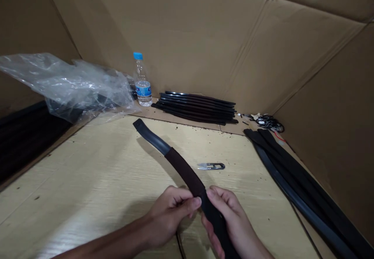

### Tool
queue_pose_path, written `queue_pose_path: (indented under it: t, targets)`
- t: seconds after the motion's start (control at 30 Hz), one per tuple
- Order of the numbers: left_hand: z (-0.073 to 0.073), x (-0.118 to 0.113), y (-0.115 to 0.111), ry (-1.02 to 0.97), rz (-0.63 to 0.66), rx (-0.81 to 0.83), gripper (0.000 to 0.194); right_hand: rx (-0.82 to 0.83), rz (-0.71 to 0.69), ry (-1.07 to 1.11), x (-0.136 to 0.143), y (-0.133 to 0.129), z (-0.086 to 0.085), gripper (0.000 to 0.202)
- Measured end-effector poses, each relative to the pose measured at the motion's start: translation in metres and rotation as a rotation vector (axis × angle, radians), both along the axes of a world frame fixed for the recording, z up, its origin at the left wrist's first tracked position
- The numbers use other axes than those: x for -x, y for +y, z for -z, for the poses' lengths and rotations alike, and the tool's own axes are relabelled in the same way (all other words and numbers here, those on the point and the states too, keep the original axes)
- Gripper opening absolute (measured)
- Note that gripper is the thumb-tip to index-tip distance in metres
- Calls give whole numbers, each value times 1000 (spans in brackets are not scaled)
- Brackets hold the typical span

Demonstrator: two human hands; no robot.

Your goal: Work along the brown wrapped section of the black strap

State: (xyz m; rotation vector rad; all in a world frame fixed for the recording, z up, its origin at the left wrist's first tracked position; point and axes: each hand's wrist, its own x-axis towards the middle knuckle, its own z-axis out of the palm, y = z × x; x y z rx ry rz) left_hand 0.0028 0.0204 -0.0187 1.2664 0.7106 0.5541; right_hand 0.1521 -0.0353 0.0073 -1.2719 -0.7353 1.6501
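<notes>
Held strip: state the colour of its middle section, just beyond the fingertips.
Dark brown; the middle section shows best in the head view.

The left hand [173, 214] and the right hand [232, 214] were both holding one dark curved strip [185, 170] above the pale table [87, 165]. Near this strip lay small snips [209, 166]. Farther back, a bottle [143, 89] stood upright beside a pile of thin strips [198, 107].

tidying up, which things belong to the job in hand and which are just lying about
Likely the job:
sleeved black strip, in left hand and right hand
stacked strips at back
black strips at right
dark pile, left
thread snips

Probably just lying about:
plastic water bottle
clear plastic bag
tangled black cords
</notes>
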Motion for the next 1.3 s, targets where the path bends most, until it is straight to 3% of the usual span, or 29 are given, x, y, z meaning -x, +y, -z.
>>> queue_pose_path:
  t: [0.1, 0.3, 0.5, 0.73, 0.93, 1.07, 1.3]
  targets:
    - [-2, -1, -1, -21, -23, 31, 48, -21, 0, 20, 0, 0, 4, 40]
    - [-3, -8, -3, -276, 54, 306, 41, -106, 75, 120, 7, -1, 15, 38]
    - [-16, -8, -3, -300, 145, 173, 38, 0, 135, 143, 8, 1, 17, 43]
    - [-20, -6, -5, -319, 193, 197, 40, 41, 116, 82, 7, 1, 19, 43]
    - [-12, -6, -4, -291, 65, 109, 41, 0, 190, 164, 6, 0, 6, 38]
    - [-7, -7, 0, -275, -48, 131, 37, -96, 131, 158, 1, -1, 0, 31]
    - [0, -1, 6, -256, -23, 113, 34, -152, -7, 42, -4, 0, 7, 40]
